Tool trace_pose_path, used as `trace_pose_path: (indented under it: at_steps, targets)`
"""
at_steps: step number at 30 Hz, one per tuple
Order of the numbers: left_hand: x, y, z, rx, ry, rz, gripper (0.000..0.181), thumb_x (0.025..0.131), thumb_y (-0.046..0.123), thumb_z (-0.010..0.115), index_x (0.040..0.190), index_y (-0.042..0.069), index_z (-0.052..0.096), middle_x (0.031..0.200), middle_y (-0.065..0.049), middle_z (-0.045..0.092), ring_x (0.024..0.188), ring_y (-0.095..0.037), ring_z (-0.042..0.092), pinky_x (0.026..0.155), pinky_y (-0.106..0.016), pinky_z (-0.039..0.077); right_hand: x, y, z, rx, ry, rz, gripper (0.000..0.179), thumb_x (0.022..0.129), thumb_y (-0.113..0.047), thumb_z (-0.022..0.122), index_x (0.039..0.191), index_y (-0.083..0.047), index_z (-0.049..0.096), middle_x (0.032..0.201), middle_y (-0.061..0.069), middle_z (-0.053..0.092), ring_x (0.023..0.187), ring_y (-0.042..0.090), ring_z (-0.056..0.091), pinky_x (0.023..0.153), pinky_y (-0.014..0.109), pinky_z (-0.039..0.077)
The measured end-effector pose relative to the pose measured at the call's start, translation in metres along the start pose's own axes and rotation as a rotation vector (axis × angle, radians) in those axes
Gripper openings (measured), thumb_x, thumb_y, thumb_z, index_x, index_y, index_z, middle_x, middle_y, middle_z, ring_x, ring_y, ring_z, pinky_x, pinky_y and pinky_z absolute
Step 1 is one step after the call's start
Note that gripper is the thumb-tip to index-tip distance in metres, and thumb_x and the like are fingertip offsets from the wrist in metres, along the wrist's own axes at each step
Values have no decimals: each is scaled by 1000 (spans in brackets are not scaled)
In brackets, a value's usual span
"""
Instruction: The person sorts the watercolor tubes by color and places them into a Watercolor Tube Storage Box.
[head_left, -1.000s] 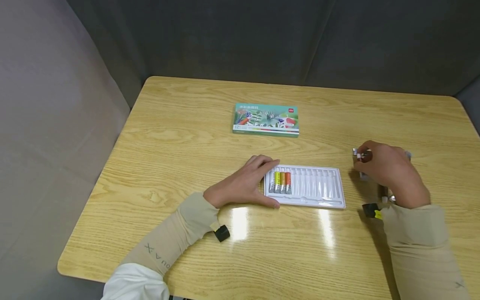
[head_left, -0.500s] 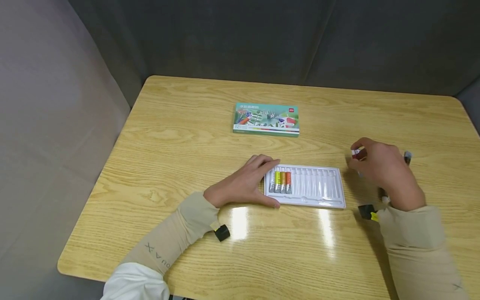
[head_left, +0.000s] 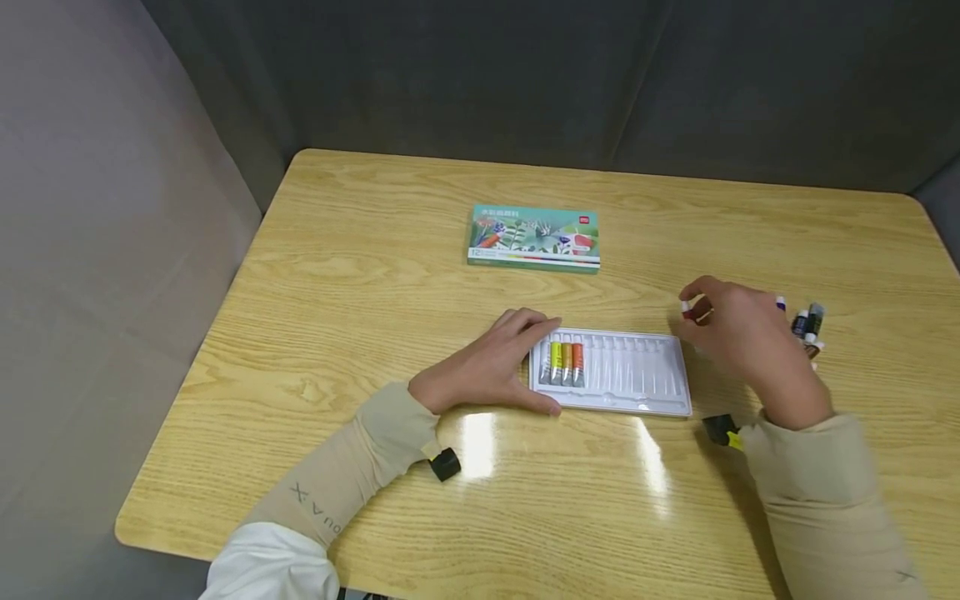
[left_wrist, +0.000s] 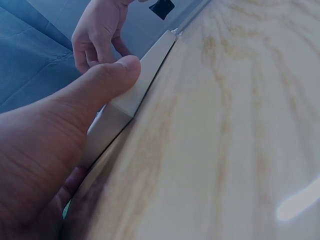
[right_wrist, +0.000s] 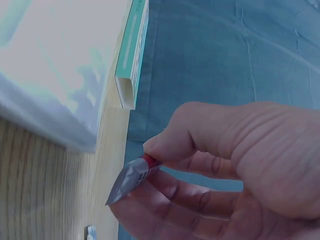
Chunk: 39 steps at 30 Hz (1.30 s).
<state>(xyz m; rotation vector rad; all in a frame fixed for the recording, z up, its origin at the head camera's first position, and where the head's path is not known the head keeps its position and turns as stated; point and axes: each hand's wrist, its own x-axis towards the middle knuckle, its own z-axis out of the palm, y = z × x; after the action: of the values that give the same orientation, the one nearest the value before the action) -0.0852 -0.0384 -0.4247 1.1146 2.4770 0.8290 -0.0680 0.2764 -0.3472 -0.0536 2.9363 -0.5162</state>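
My left hand [head_left: 495, 362] grips the left end of a white plastic tray [head_left: 637, 367], thumb along the near side and fingers at the far side. In the left wrist view the thumb lies against the tray's wall [left_wrist: 117, 112]. At the tray's left end sit several paint tubes, among them a yellow tube [head_left: 556, 364] and an orange-red tube [head_left: 577, 365]; the slots to their right hold nothing. Just off the tray's right end, my right hand [head_left: 742, 333] pinches a red paint tube [right_wrist: 132, 179] between thumb and fingers, its silver crimped end pointing outward.
A green illustrated paint box [head_left: 534, 240] lies behind the tray; its end is open in the right wrist view. Several loose dark paint tubes [head_left: 815, 318] lie on the wooden table [head_left: 337, 317], right of my right hand. A dark curtain [head_left: 465, 83] stands behind the table.
My right hand has moved left toward the tray with the red paint tube, uncovering loose tubes on its right. My left hand and the tray have stayed put.
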Motion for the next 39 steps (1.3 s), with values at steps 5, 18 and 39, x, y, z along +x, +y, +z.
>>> trace_pose_path:
  at_steps: [5, 18, 39]
  targets:
    - [0, -1, 0, 9, 11, 9, 115, 76, 70, 81, 164, 15, 30, 154, 1, 40, 139, -13, 37, 121, -34, 39, -2, -9, 3, 1, 41, -42, 33, 94, -19, 72, 119, 2, 66, 102, 23, 76, 83, 33, 73, 59, 32, 48]
    - [1, 0, -1, 4, 10, 11, 115, 76, 69, 81, 164, 16, 30, 154, 0, 40, 139, -14, 37, 121, -34, 40, -7, -28, 10, 46, 68, -107, 34, 91, -13, 74, 122, 1, 66, 104, 23, 75, 92, 37, 74, 74, 51, 59]
    - [0, -1, 0, -3, 12, 8, 116, 76, 72, 80, 164, 16, 30, 154, 2, 40, 140, -13, 37, 121, -34, 39, -9, -50, 26, 131, 64, -166, 34, 91, -11, 74, 123, -1, 68, 107, 20, 76, 95, 35, 75, 79, 53, 59]
